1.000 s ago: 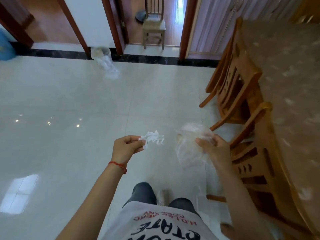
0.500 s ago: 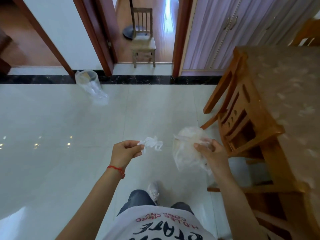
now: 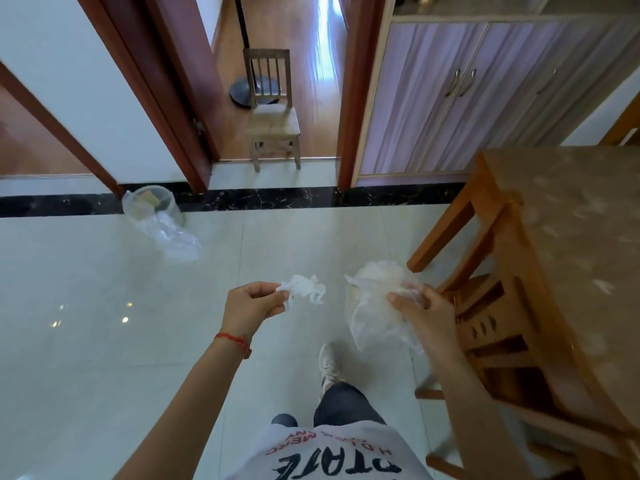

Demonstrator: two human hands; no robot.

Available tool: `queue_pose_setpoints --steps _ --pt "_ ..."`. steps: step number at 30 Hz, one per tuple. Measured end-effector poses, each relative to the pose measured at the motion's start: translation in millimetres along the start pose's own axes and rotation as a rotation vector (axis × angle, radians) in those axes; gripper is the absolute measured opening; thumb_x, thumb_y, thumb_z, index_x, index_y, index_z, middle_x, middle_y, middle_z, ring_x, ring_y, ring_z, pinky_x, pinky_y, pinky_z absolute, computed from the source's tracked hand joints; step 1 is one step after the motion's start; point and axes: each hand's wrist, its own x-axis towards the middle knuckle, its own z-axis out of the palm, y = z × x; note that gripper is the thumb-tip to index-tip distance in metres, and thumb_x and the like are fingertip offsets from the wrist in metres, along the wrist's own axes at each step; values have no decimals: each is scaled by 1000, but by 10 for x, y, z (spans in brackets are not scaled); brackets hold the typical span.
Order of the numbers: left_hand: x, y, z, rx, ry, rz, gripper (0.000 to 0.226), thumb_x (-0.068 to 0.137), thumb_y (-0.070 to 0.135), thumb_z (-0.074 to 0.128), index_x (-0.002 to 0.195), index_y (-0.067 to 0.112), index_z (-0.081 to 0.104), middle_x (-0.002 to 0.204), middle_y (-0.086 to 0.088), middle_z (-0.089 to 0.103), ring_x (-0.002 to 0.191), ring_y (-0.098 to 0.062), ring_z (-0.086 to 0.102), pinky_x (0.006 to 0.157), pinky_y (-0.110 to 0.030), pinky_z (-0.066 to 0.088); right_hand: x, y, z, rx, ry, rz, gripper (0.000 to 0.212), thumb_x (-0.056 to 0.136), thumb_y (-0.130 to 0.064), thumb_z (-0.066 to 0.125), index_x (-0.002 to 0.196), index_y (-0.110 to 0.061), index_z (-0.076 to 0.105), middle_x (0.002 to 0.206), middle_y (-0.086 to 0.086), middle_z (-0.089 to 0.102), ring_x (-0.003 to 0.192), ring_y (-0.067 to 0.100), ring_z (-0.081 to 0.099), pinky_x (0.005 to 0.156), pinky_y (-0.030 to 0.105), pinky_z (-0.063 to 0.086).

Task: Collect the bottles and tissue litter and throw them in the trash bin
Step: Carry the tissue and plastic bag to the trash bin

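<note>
Over pale glossy tile floor [image 3: 104, 341], we hold both hands at waist height. Our left hand [image 3: 251, 304], red cord bracelet [image 3: 233, 341] at wrist, pinches crumpled white tissue scrap [image 3: 304, 291] between thumb and fingers. Our right hand [image 3: 424, 311] grips bunched clear plastic bag [image 3: 375, 306], contents not discernible. Tissue and bag close, not touching. Clear plastic trash bin [image 3: 152, 204] with loose liner stands well ahead on left, against black marble border strip [image 3: 277, 199]. Wooden table [image 3: 571, 254] at our right.
</note>
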Motion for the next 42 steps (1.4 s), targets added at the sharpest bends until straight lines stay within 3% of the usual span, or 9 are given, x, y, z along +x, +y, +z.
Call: queue_pose_setpoints --steps 4,9,13,17,21,26,32,37,42 --pt "569 415 304 -18 -13 9 15 75 -5 68 67 8 68 58 3 70 57 -8 65 55 -13 53 678 -371 36 12 5 5 28 78 -10 71 103 -5 62 89 6 64 72 10 59 49 6 46" --pt "1212 861 626 7 -28 28 11 76 -2 68 72 8 68 78 -10 68 72 -20 65 59 -16 56 1364 -779 141 -9 19 12 29 79 -15 71 106 -16 60 86 -2 61 73 6 57 57 16 49" --pt "1750 1125 835 8 -51 18 9 76 -1 69 73 7 69 78 -11 69 71 -21 66 61 -18 57 1871 -979 265 -27 -1 9 32 79 -18 71 108 -17 58 86 4 63 61 7 58 43 10 44" --pt "2397 1437 1041 23 -101 20 9 75 -2 69 73 6 68 76 -10 69 69 -20 66 61 -18 57 2435 -1172 403 -39 54 2 27 79 -17 71 103 -17 59 81 0 62 66 8 58 47 6 45" --pt "3082 1819 1228 22 -151 26 9 76 -4 67 74 5 68 77 -12 68 71 -21 65 60 -18 56 3027 -1423 551 -37 130 -18 21 80 -13 70 99 -11 60 71 1 60 59 7 55 45 5 43" --pt "3816 2304 1451 59 -219 34 12 76 -4 67 73 7 67 80 -12 67 74 -23 64 60 -17 57 3720 -1704 730 -143 218 -40 16 77 -24 73 86 -18 61 62 -4 60 51 6 55 46 7 42" --pt "4457 2686 1736 107 -260 16 14 76 -3 68 68 9 68 66 -3 69 65 -14 65 56 -14 54 4322 -2026 859 -109 236 -13 22 76 -24 74 93 -19 62 64 -5 57 60 11 54 59 20 46" --pt "4874 2889 2056 125 -298 -27 11 75 -2 69 69 7 68 57 3 69 58 -9 66 56 -14 54 4793 -2246 855 -24 257 -16 22 76 -19 74 95 -18 63 66 -5 60 51 -2 58 48 6 43" --pt "5277 3125 2507 133 -321 -36 10 75 -1 70 69 6 67 56 3 68 56 -8 66 55 -14 54 5301 -2444 767 18 271 -28 19 76 -15 74 92 -14 64 71 1 62 64 12 58 52 10 46"
